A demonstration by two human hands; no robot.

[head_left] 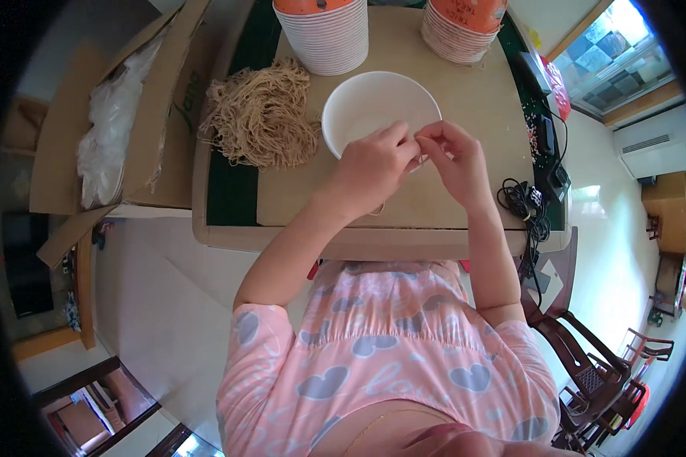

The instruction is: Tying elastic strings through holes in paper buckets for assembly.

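Note:
A white paper bucket [373,103] stands on the table with its opening facing up. My left hand [377,164] is closed at its near rim, and a short bit of tan cord [377,209] shows beneath the left wrist. My right hand [457,156] is pinched at the bucket's right near edge, its fingertips meeting those of my left. The cord seems to run between the fingers, though they mostly hide it. Left of the bucket lies a large tangled heap of the same tan cord [263,114].
Behind stand a stack of white paper buckets [324,38] and a second stack with orange printing [461,30]. An open cardboard box [160,107] holding clear plastic is at the left. Black cables [522,202] and adapters lie along the table's right edge. Wooden chairs [587,358] stand at lower right.

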